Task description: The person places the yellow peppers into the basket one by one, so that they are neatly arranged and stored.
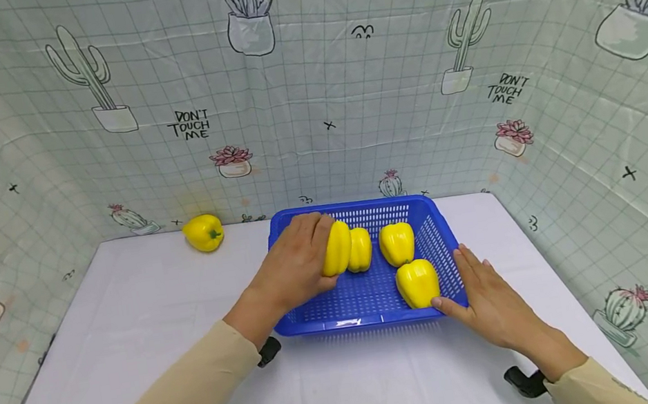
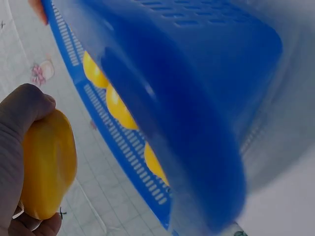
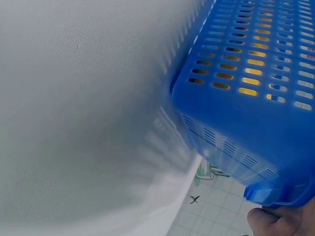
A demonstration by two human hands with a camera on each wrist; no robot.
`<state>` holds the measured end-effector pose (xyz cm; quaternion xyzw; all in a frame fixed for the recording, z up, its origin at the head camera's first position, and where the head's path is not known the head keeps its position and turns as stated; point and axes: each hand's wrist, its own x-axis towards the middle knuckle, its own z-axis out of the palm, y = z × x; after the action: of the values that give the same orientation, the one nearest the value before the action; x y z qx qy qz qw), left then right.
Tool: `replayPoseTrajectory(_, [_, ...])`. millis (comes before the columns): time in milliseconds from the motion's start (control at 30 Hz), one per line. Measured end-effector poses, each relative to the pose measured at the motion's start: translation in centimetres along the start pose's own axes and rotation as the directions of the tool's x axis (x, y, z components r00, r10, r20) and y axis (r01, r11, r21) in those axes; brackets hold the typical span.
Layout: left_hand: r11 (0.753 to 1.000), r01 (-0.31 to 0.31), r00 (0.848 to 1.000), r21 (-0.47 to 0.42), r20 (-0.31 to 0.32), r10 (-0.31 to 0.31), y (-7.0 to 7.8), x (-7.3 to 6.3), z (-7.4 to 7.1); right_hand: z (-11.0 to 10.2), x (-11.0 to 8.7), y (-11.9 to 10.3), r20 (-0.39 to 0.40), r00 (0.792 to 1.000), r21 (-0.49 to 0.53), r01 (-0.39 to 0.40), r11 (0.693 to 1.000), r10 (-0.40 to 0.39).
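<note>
Right hand: the right hand point(image 1: 493, 306) lies nearest, fingers straight and flat against the near right corner of the basket point(image 1: 426, 211), thumb at the rim; it steadies the basket and grips nothing.
Basket: blue, slotted plastic, standing on the white table point(image 1: 127, 315) between the two hands.
Left hand: the left hand point(image 1: 295, 262) reaches over the basket's left wall with fingers curled round a yellow pepper point(image 1: 337, 247); the left wrist view shows the thumb point(image 2: 22, 105) over that held pepper point(image 2: 48, 162).
Peppers inside: three lie in the basket, one touching the held pepper on its right point(image 1: 360, 250), one further right point(image 1: 397, 243), one just beside the right hand's fingertips point(image 1: 418, 283).
Loose pepper: one more point(image 1: 203, 232) sits well beyond the left hand, near the patterned backdrop.
Step in hand: judged from the grip, the held pepper is at the point of being set down inside the basket.
Next move: probably calls for lowering it onto the bare floor left of its neighbour, then easing the fingers apart.
</note>
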<state>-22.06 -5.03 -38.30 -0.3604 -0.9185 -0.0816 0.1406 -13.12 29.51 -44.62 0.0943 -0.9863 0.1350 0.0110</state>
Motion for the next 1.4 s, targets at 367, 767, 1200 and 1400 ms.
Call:
replayPoseTrajectory(367, [0.996,-0.024,0.996,0.082,0.086,0.017,2.4,1.4,1.8,0.1,0.0,0.1,0.002,1.0,0.007,-0.005,1.0,0.005])
replayPoseTrajectory(767, [0.993,-0.006,0.967,0.119,0.254,-0.025,4.4,2.5,3.3,0.1,0.0,0.1,0.003,1.0,0.018,-0.012,1.0,0.012])
replayPoseTrajectory(1200, [0.986,0.014,0.903,0.164,0.421,-0.083,5.4,3.6,5.5,0.1,0.0,0.0,0.016,1.0,0.02,-0.025,0.999,0.025])
replayPoseTrajectory(1400, [0.987,0.007,0.898,0.162,0.433,-0.078,5.6,3.8,6.3,0.1,0.0,0.0,0.015,0.999,0.013,-0.032,0.999,0.032])
